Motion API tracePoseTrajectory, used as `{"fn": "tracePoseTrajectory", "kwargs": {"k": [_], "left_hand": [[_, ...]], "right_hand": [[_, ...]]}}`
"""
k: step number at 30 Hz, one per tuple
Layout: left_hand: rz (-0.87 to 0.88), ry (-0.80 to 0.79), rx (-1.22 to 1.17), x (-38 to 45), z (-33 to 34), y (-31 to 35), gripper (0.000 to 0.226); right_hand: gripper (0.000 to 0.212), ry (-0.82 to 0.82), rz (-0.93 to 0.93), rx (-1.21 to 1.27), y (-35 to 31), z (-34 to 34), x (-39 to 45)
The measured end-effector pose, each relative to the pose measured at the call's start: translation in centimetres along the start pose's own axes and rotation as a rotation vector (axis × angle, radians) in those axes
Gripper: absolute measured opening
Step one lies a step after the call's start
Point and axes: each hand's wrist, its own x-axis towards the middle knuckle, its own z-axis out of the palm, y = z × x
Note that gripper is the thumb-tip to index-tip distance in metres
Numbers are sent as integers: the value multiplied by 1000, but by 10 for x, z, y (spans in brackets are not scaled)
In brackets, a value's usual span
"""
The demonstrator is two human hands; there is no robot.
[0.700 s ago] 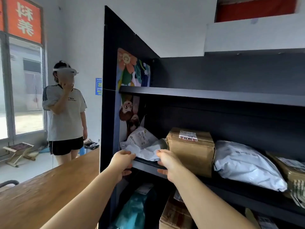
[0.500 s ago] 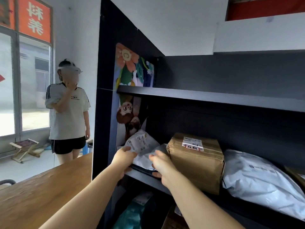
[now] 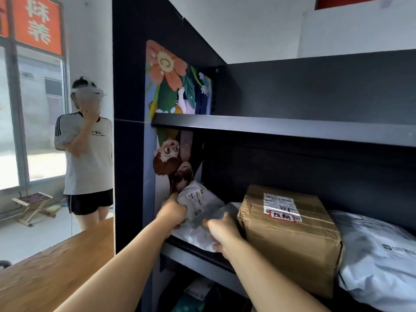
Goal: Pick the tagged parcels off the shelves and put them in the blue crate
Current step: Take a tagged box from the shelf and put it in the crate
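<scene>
Both hands have moved in off the shelf lip and onto the soft white mailers since the earlier frame, and the view has drawn closer. Fingers of the left hand (image 3: pixel 173 212) curl around the near edge of the upper white poly mailer (image 3: pixel 198 202), the one with the printed label facing out; it leans in the left corner of the middle shelf (image 3: pixel 202 258), against the illustrated side panel (image 3: pixel 167 154). Fingers of the right hand (image 3: pixel 224 233) bend down into the crumpled white mailer (image 3: pixel 195 238) lying underneath, just left of the taped cardboard box (image 3: pixel 288 239), though blur hides whether they truly pinch it.

To do this well, I would check for the tag first, then close on a thick fold rather than loose film, which slips and tears. Lifting one mailer at a time keeps the lower one from dragging off the shelf. The box carries a red-bordered sticker and may be a candidate too. A grey poly bag (image 3: pixel 378 262) lies further right. No blue crate is in view, so the drop spot must be found next.
</scene>
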Motion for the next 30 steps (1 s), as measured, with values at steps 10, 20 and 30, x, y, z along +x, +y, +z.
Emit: {"fn": "tracePoseTrajectory", "kwargs": {"k": [10, 20, 30], "left_hand": [[-71, 26, 13, 38, 15, -17, 25], [-133, 58, -325, 35, 11, -26, 32], [-139, 84, -574, 27, 7, -34, 28]], "right_hand": [[51, 162, -9, -46, 22, 20, 53], [51, 404, 2, 26, 49, 38, 81], [36, 543, -3, 37, 16, 20, 11]]}}
